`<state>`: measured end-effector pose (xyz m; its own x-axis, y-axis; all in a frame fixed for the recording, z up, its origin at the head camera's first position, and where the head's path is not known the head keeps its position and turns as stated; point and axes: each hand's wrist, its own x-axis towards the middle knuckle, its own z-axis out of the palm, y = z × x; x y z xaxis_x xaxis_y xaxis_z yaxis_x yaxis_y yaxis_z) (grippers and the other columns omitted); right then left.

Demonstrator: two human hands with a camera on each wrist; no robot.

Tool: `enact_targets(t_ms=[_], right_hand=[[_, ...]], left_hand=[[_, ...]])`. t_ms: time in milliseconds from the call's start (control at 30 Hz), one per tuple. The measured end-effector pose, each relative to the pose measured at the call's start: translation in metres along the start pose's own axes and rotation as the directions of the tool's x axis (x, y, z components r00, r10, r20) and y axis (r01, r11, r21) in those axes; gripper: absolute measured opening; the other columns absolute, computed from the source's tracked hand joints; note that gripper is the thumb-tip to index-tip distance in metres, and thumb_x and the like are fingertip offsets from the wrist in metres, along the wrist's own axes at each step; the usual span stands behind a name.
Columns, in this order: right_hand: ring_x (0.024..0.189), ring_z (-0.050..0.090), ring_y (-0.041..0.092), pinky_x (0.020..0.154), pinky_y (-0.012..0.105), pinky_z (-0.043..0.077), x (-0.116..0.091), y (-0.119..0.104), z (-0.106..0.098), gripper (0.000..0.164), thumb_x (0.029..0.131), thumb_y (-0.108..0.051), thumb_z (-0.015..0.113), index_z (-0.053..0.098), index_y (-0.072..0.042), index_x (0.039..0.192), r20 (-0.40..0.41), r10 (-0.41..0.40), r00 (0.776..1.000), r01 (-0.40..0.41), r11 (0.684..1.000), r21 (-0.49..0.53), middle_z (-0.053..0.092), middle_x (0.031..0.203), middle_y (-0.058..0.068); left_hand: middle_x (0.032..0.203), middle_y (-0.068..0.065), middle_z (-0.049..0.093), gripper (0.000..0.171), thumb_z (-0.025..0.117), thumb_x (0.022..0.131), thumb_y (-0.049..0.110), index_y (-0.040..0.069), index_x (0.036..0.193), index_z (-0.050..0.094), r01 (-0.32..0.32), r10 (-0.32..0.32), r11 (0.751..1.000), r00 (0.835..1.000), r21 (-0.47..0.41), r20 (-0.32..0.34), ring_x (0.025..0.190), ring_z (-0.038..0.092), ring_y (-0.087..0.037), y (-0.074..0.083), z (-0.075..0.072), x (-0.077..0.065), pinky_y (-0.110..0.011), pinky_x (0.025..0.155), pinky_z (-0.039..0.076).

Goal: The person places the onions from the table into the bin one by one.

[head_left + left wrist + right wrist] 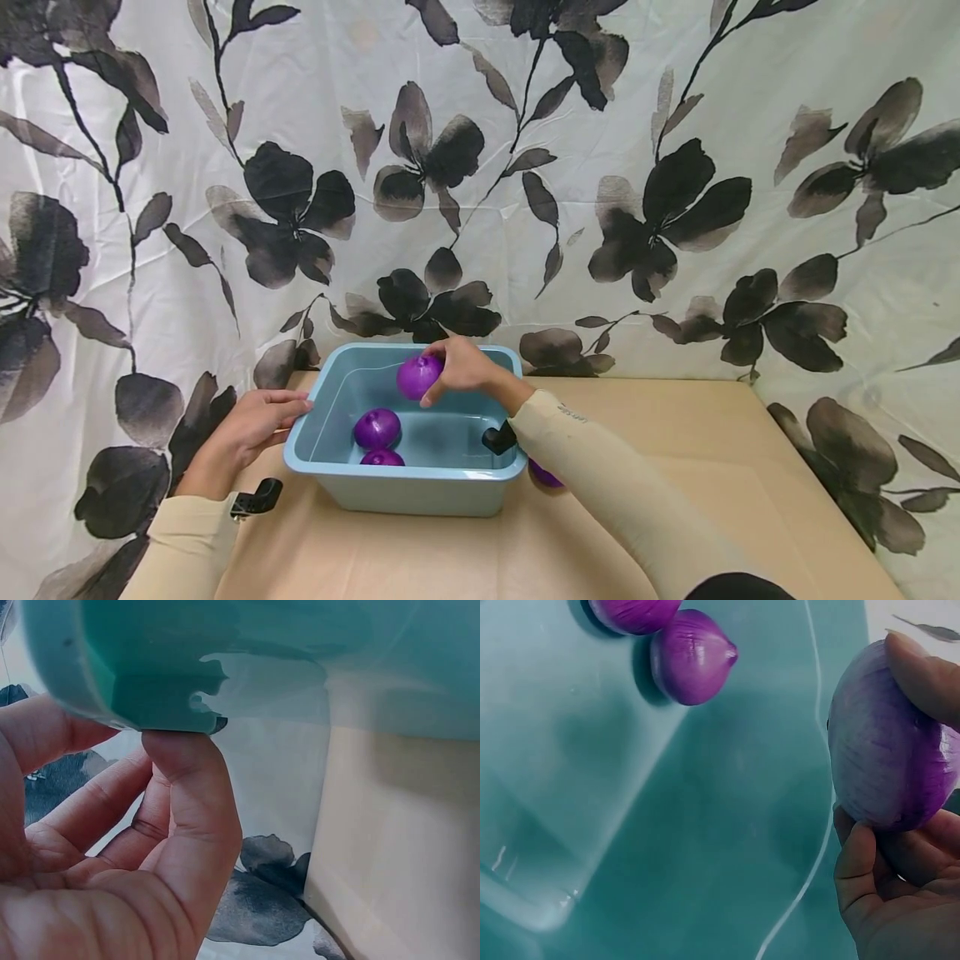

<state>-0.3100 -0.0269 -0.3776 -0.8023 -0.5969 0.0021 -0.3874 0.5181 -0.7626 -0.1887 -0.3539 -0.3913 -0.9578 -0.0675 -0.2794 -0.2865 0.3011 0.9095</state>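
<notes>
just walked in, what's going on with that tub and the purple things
A person's right hand holds a purple onion over the blue tub, while the left hand grips the tub's rim at its left end. Two other onions lie inside. Another purple item, partly hidden by the right sleeve, sits outside, by the tub's right end.

A curtained tabletop nook, room type unclear: floral sheeting [555, 258] backs a tan table [720, 450].

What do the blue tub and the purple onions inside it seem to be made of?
The blue tub: probably molded plastic, smooth and semi-glossy, judging by its rounded corners and soft highlights.
The purple onions: shiny with bright highlights; possibly plastic imitations, though real onion skin can't be ruled out.
</notes>
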Motion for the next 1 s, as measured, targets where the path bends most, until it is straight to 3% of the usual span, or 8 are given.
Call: enact_targets(t_ms=[367, 700, 867, 1000], right_hand=[[0.114, 0.064, 0.028, 0.103, 0.045, 0.057, 0.009, 0.004, 0.018, 0.081, 0.063, -0.017, 0.101, 0.066, -0.004, 0.135, 0.026, 0.082, 0.996, -0.082, 0.997, -0.010, 0.070, 0.130, 0.014], [0.115, 0.063, 0.029, 0.106, 0.045, 0.054, 0.015, 0.002, 0.023, 0.082, 0.062, -0.013, 0.099, 0.064, -0.003, 0.136, 0.057, 0.128, 0.990, -0.128, 0.992, -0.002, 0.068, 0.132, 0.016], [0.113, 0.063, 0.029, 0.105, 0.045, 0.055, 0.015, 0.001, 0.027, 0.080, 0.063, -0.015, 0.099, 0.065, -0.002, 0.134, 0.036, 0.162, 0.986, -0.160, 0.986, -0.041, 0.068, 0.130, 0.016], [0.111, 0.065, 0.027, 0.103, 0.043, 0.057, 0.016, 0.002, 0.033, 0.079, 0.064, -0.018, 0.099, 0.065, -0.003, 0.134, 0.036, 0.191, 0.981, -0.185, 0.974, -0.129, 0.070, 0.128, 0.014]], left_hand=[[0.091, 0.008, 0.073, 0.054, 0.070, 0.099, 0.015, -0.014, 0.141, 0.054, -0.004, 0.004, 1.000, 1.000, -0.003, 0.018, 0.082, 0.070, -0.005, -0.003, -0.003, 0.002, -0.027, 0.076, 0.063], [0.095, 0.007, 0.072, 0.054, 0.070, 0.099, 0.016, -0.014, 0.142, 0.054, -0.003, 0.003, 1.000, 1.000, 0.010, 0.008, 0.085, 0.071, -0.005, -0.001, -0.001, 0.001, -0.027, 0.077, 0.063], [0.096, 0.007, 0.072, 0.055, 0.070, 0.100, 0.016, -0.013, 0.142, 0.053, 0.006, -0.006, 1.000, 1.000, 0.013, -0.001, 0.084, 0.070, -0.005, -0.001, -0.001, 0.002, -0.027, 0.077, 0.063], [0.096, 0.007, 0.071, 0.054, 0.070, 0.100, 0.016, -0.014, 0.142, 0.053, 0.007, -0.007, 1.000, 1.000, 0.006, 0.000, 0.084, 0.070, -0.005, 0.000, -0.001, 0.002, -0.027, 0.078, 0.063]])
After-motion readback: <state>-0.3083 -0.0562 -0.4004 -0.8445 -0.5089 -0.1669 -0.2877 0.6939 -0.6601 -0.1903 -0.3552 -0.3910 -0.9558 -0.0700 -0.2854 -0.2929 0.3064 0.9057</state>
